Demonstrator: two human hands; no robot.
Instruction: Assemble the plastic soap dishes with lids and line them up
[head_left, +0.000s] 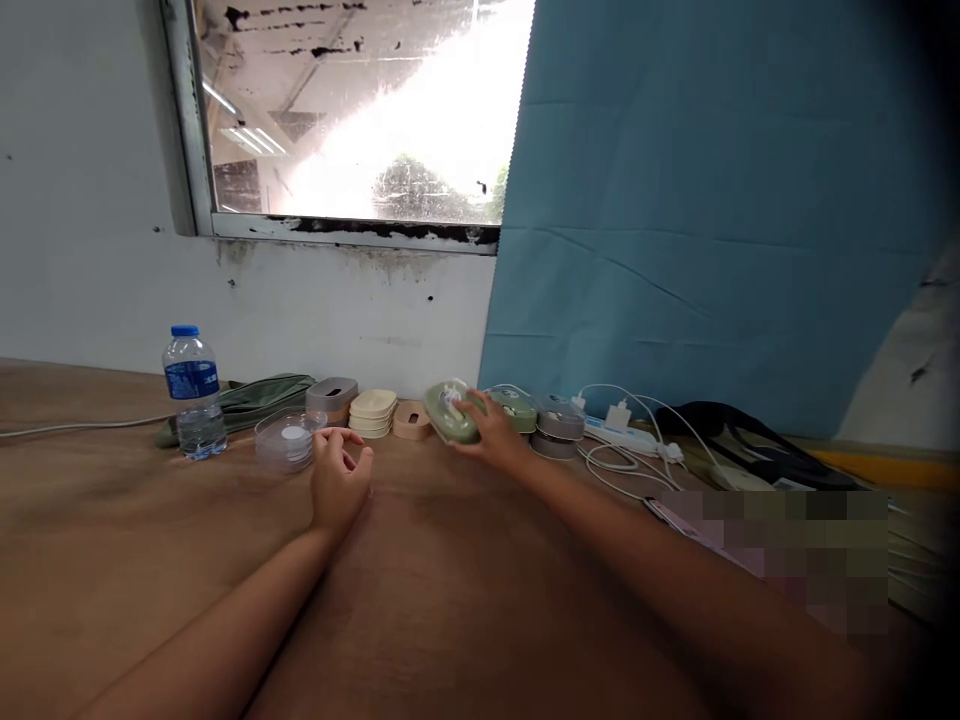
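Note:
My right hand (491, 430) grips a green oval box (448, 412) with a clear lid, its near edge tilted and lifted toward me. Whitish contents, too small to name, show through the lid. A second green box (517, 405) stands just beyond my fingers, touching stacked grey boxes (560, 420). My left hand (339, 480) hovers or rests over the table with loosely curled fingers, thumb apart and nothing visible in them. Beside it lies a clear plastic container (274, 445) with white round pieces. Behind are stacked cream trays (373, 405) and a peach slotted box (412, 420).
A water bottle (193, 400) and a dark green pouch (262, 395) stand at the left. A taupe slotted box (331, 393) sits near the wall. To the right are a power strip (619, 432), white cables (611, 465), a black strap (735, 440) and a phone-like edge (694, 530).

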